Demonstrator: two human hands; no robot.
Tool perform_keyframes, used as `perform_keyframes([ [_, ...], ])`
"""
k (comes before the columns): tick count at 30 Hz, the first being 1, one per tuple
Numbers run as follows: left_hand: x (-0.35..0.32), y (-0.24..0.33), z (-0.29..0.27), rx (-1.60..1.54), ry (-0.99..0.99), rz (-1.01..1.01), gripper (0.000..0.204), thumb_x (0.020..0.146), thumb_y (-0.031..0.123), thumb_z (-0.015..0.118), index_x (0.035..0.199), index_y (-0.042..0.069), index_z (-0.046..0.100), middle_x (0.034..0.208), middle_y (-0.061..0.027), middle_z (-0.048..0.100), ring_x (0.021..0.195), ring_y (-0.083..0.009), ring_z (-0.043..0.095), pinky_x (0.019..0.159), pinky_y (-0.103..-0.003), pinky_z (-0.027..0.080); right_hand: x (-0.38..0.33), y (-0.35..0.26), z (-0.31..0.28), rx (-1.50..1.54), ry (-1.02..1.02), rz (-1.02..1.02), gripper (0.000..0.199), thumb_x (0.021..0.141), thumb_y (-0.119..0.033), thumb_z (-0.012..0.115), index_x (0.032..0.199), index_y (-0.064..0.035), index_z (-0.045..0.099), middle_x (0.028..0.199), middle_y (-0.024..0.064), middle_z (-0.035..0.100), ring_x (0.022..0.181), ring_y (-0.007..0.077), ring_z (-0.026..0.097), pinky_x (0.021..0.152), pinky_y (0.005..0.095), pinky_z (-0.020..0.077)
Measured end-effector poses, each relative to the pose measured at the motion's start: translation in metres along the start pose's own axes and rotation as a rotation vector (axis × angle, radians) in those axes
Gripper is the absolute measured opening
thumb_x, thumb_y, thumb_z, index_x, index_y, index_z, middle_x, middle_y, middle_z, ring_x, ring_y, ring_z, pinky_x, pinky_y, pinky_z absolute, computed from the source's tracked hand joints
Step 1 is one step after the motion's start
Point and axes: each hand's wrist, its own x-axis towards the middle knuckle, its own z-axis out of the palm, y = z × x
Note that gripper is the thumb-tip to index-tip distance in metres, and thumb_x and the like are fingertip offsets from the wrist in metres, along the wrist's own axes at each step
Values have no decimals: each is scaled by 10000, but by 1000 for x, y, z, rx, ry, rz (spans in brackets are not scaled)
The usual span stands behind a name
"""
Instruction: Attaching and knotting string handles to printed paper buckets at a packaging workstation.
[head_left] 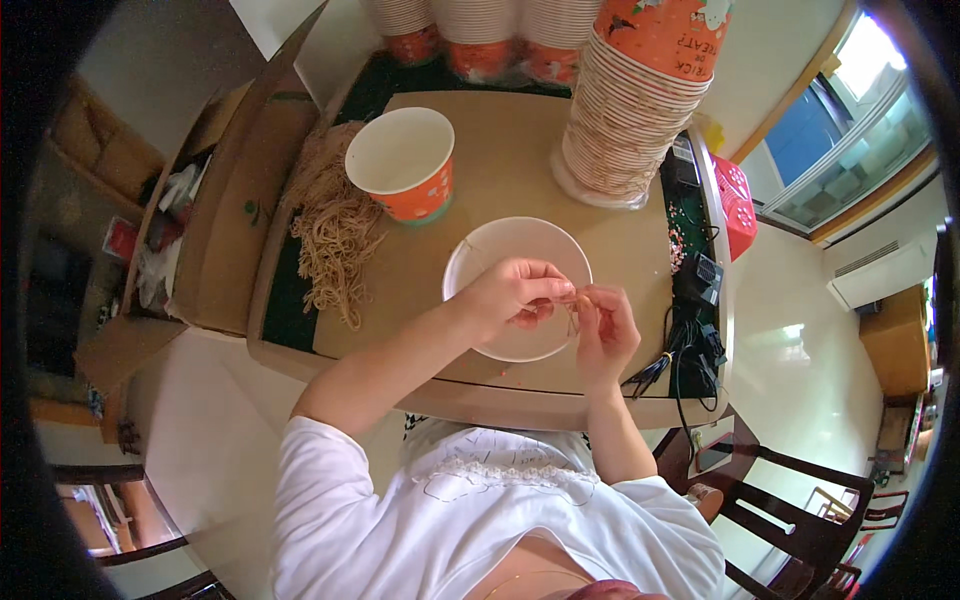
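1. Nearest you is your own white short-sleeved shirt (500,510), filling the near edge of the view.
2. Your left hand (515,295) reaches over the round white shallow bowl (480,255); its thumb and forefinger are pressed together, pinching a thin tan rubber band (574,315).
3. Your right hand (605,330) sits just right of it, at the bowl's right rim, fingertips closed on the same band, so the two hands meet there.
4. The bowl rests on a flat brown cardboard sheet (500,160) covering the table.
5. To the far left of the bowl stands an open paper cup, white inside with an orange printed wall (405,165).
6. Left of that cup lies a loose heap of tan rubber bands (335,225), spilling along the cardboard's left edge.
7. At far right a tall nested stack of the same orange-printed paper cups (635,100) leans toward you; three shorter stacks (480,35) line the far edge.
8. A tangle of black cables (690,350) lies at the table's right edge.
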Motion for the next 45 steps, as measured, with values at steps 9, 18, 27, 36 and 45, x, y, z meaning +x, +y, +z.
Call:
perform_keyframes([
  [9, 5, -9, -5, -153, 10, -117, 122, 897, 176, 612, 854, 67, 645, 741, 16, 601, 599, -44, 504, 468, -179, 345, 1, -10, 3, -243, -7, -184, 194, 785, 59, 681, 970, 3, 686, 939, 129, 629, 808, 190, 613, 692, 268, 499],
  [18, 0, -8, -12, -63, -5, -18, 93, 868, 148, 660, 886, 57, 667, 706, 26, 588, 581, -34, 486, 468, -179, 338, 1, -8, -2, -229, -99, -213, 261, 793, 105, 626, 1024, -2, 686, 960, 133, 635, 842, 197, 618, 692, 263, 502],
  [27, -1, -16, -9, 267, 80, 192, 87, 857, 106, 666, 886, 25, 661, 768, 5, 606, 624, -43, 504, 534, -191, 387, 2, -6, -7, -6, -109, 74, 164, 836, 48, 615, 994, 20, 648, 904, 92, 644, 812, 153, 585, 714, 256, 467],
  [36, -15, -4, 9, 667, 238, 429, 56, 808, 60, 670, 859, 39, 662, 845, -16, 615, 679, -71, 558, 600, -222, 450, 7, -13, -5, 9, -127, 108, 87, 809, 39, 673, 868, 7, 617, 822, 51, 618, 760, 117, 553, 695, 242, 444],
  [45, -15, -1, 9, 521, 238, 348, 139, 880, 88, 623, 986, 17, 679, 846, -35, 685, 676, -47, 570, 615, -216, 475, 8, -12, -6, -33, -153, 91, 78, 803, 55, 662, 831, 5, 609, 794, 52, 617, 713, 112, 555, 659, 234, 446],
])
